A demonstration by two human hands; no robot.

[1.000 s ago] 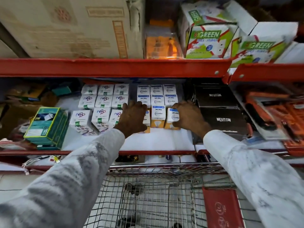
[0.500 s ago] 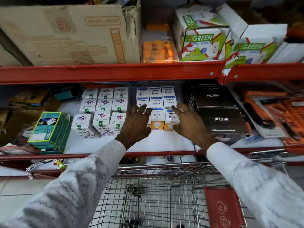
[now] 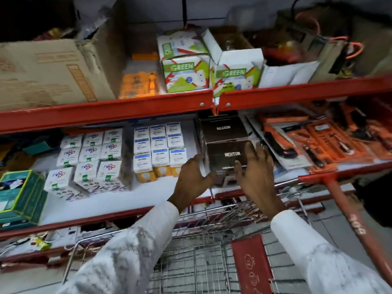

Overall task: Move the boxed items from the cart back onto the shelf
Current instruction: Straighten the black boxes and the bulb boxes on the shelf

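Note:
On the middle shelf (image 3: 101,217) stand small white-and-blue bulb boxes (image 3: 158,149) in rows, with white boxes bearing a purple logo (image 3: 91,158) to their left. Right of the bulb boxes sit two dark boxes: a front one (image 3: 222,154) and a second (image 3: 222,128) behind it. My left hand (image 3: 193,179) is spread open at the front dark box's left lower corner. My right hand (image 3: 256,172) is open with its fingers against that box's front and right side. The wire cart (image 3: 191,264) below shows no boxes in its visible part.
A teal box (image 3: 21,192) sits at the shelf's left end; orange tool kits (image 3: 328,141) lie to the right. The upper shelf holds a cardboard carton (image 3: 42,71) and green-and-white boxes (image 3: 184,73). The cart's red flap (image 3: 250,266) and red handle (image 3: 350,215) are close below.
Both hands left the bulb boxes and moved right to the front dark box. The camera view tilted and shifted right.

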